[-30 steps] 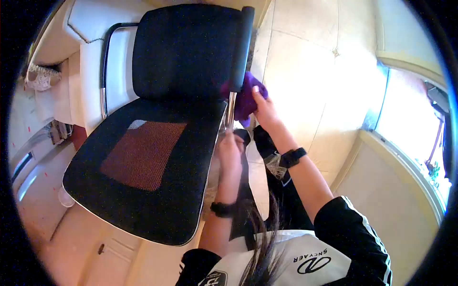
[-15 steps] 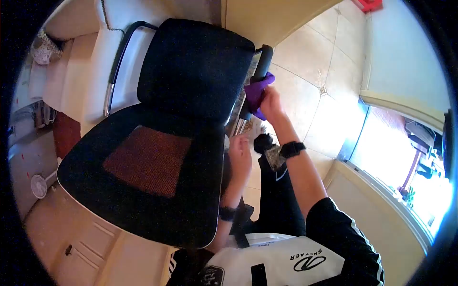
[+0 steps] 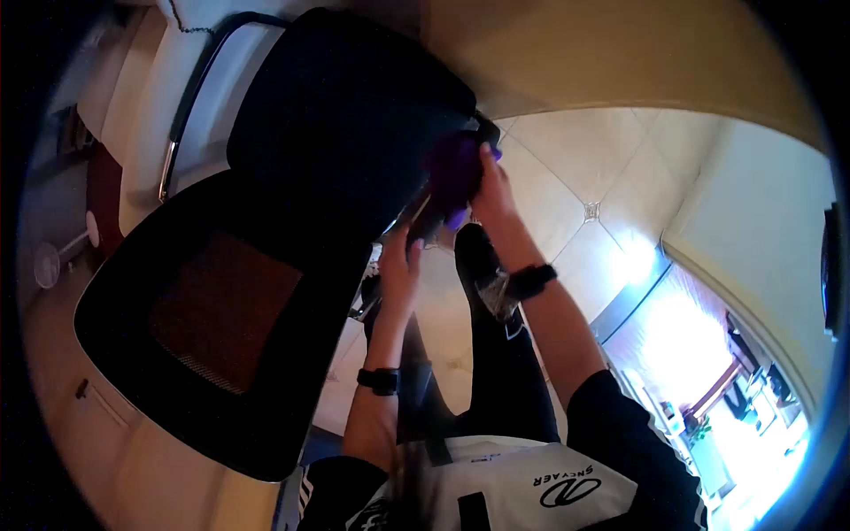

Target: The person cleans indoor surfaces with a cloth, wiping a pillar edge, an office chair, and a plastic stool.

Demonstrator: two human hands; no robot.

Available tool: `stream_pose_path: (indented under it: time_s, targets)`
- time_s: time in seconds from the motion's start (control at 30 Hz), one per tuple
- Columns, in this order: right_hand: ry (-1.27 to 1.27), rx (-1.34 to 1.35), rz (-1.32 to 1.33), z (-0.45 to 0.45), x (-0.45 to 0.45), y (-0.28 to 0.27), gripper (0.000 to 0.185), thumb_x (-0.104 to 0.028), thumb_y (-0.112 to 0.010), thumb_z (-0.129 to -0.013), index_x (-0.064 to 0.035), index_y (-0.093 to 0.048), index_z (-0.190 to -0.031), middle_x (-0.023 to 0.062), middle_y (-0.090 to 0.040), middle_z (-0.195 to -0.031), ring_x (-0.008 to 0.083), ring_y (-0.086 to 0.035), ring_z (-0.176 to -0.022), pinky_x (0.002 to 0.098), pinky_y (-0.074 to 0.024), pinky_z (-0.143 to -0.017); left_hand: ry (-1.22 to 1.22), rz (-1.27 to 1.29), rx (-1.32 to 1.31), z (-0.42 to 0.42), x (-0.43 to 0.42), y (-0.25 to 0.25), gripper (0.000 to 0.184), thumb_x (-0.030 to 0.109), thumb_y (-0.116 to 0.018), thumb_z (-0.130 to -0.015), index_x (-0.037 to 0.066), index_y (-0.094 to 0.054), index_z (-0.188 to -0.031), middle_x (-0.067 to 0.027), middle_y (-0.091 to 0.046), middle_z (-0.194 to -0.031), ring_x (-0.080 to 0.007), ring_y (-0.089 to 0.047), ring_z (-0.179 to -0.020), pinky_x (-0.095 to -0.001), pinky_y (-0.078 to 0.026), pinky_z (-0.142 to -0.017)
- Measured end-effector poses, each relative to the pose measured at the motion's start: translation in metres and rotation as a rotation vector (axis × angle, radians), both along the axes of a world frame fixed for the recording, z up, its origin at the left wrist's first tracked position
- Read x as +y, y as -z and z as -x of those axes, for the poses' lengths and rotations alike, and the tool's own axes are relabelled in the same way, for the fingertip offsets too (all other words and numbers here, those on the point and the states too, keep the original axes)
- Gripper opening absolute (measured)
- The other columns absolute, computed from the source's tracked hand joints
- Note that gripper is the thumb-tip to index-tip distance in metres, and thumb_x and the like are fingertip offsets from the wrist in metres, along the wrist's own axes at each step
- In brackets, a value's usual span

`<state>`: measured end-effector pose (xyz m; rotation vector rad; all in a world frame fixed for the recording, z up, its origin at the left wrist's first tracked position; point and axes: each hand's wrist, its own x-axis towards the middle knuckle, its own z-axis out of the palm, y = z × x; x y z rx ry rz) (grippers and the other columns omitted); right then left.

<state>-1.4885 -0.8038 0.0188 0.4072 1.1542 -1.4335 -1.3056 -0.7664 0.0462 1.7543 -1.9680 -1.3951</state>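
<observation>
A black office chair (image 3: 319, 177) with a reddish mesh patch in its seat stands before me on the left. My right hand (image 3: 492, 190) is closed on a purple cloth (image 3: 456, 173) and presses it round the near armrest, by the backrest. Lower down, my left hand (image 3: 400, 265) grips the front end of that black armrest (image 3: 427, 223), thumb on top. The cloth hides much of the armrest, and the dark picture blurs its outline.
Pale floor tiles (image 3: 567, 164) lie to the right of the chair. A tan panel (image 3: 620, 53) stands beyond it, and a bright doorway (image 3: 682, 345) opens at the right. A white fan-like object (image 3: 53, 261) is at the far left. My legs are below the armrest.
My left hand has moved up and left and now grips the armrest end. The right hand with the cloth has shifted slightly left. The view has tilted and darkened.
</observation>
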Motion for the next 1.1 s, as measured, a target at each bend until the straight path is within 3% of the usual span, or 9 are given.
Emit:
stream_pose_path:
  time_s: [0.27, 0.33, 0.43, 0.5, 0.53, 0.6, 0.83, 0.97, 1.1]
  targets:
    - [-0.147, -0.23, -0.248, 0.085, -0.05, 0.082, 0.027, -0.021, -0.046, -0.086, -0.0022, -0.054, -0.103, 0.0117, -0.059, -0.099, 0.0228, -0.057, -0.091, 0.0344, -0.0437, -0.086, -0.051, 0.237, -0.287, 0.003, 0.01, 0.006, 0.028, 0.027, -0.043, -0.088, 0.007, -0.053, -0.104, -0.0149, -0.057, -0.091, -0.0328, -0.05, -0.088, -0.0438, -0.032, -0.083]
    - [-0.721, 0.586, 0.115, 0.096, -0.033, 0.103, 0.028, -0.02, -0.044, -0.086, -0.0011, -0.056, -0.103, 0.0114, -0.06, -0.097, 0.0248, -0.057, -0.085, 0.0343, -0.0453, -0.078, -0.058, 0.076, -0.27, 0.002, 0.007, 0.006, 0.023, 0.02, -0.05, -0.086, 0.007, -0.053, -0.105, -0.0126, -0.058, -0.098, -0.0265, -0.049, -0.099, -0.0488, -0.025, -0.092]
    - [-0.75, 0.735, 0.177, 0.094, -0.03, 0.133, 0.03, -0.021, -0.044, -0.086, -0.0002, -0.055, -0.106, 0.0112, -0.06, -0.098, 0.0237, -0.056, -0.087, 0.0312, -0.0442, -0.077, -0.058, 0.069, -0.239, 0.0, 0.006, 0.005, 0.023, 0.019, -0.051, -0.086, 0.007, -0.053, -0.105, -0.0124, -0.058, -0.099, -0.0276, -0.049, -0.099, -0.0485, -0.024, -0.093]
    - [0.042, -0.176, -0.058, 0.084, -0.034, 0.155, 0.034, -0.03, -0.044, -0.087, -0.0044, -0.05, -0.11, 0.0128, -0.058, -0.098, 0.0276, -0.054, -0.085, 0.0376, -0.0445, -0.077, -0.092, 0.074, -0.233, 0.002, 0.005, 0.009, 0.023, 0.018, -0.052, -0.085, 0.008, -0.054, -0.106, -0.0121, -0.058, -0.101, -0.028, -0.049, -0.101, -0.0493, -0.022, -0.094]
    - [-0.099, -0.215, -0.114, 0.077, -0.036, 0.068, 0.034, -0.023, -0.038, -0.091, -0.0015, -0.044, -0.116, 0.0164, -0.052, -0.112, 0.0315, -0.049, -0.103, 0.0421, -0.04, -0.09, -0.095, 0.054, -0.255, 0.002, 0.005, 0.01, 0.023, 0.019, -0.053, -0.085, 0.008, -0.054, -0.105, -0.0119, -0.058, -0.101, -0.0285, -0.049, -0.102, -0.0497, -0.022, -0.094]
    - [-0.129, -0.169, 0.149, 0.083, 0.017, 0.071, 0.04, -0.027, -0.043, -0.089, -0.0033, -0.04, -0.122, 0.0127, -0.048, -0.119, 0.0264, -0.044, -0.111, 0.0386, -0.0298, -0.1, -0.099, 0.054, -0.24, 0.005, 0.005, 0.01, 0.024, 0.019, -0.053, -0.084, 0.01, -0.054, -0.107, -0.0119, -0.056, -0.105, -0.0296, -0.046, -0.107, -0.0536, -0.02, -0.096]
    - [-0.312, -0.262, 0.414, 0.091, 0.081, -0.122, 0.05, -0.033, -0.048, -0.085, -0.0013, -0.039, -0.123, 0.0126, -0.048, -0.122, 0.0268, -0.045, -0.111, 0.0403, -0.0328, -0.097, 0.134, 0.285, -0.535, 0.048, -0.016, -0.05, 0.043, 0.024, -0.05, -0.086, 0.008, -0.039, -0.124, -0.0162, -0.043, -0.12, -0.0303, -0.038, -0.113, -0.0576, -0.023, -0.094]
    - [-0.332, -0.352, 0.632, 0.105, 0.075, -0.186, 0.05, -0.028, -0.048, -0.083, -0.0003, -0.039, -0.123, 0.0136, -0.049, -0.121, 0.0267, -0.048, -0.109, 0.0397, -0.0362, -0.094, -0.06, -0.299, 0.813, 0.082, -0.028, -0.116, 0.044, 0.03, -0.049, -0.087, 0.004, -0.04, -0.121, -0.0122, -0.044, -0.121, -0.0221, -0.045, -0.11, -0.0333, -0.035, -0.093]
    - [-0.303, -0.174, 0.784, 0.096, 0.067, -0.293, 0.048, -0.028, -0.046, -0.082, 0.0004, -0.041, -0.121, 0.0143, -0.051, -0.118, 0.0265, -0.05, -0.106, 0.0385, -0.0386, -0.092, -0.07, -0.446, 1.09, 0.097, -0.036, -0.223, 0.03, 0.021, -0.051, -0.086, 0.002, -0.052, -0.109, -0.007, -0.054, -0.105, -0.0152, -0.05, -0.096, -0.0285, -0.038, -0.086]
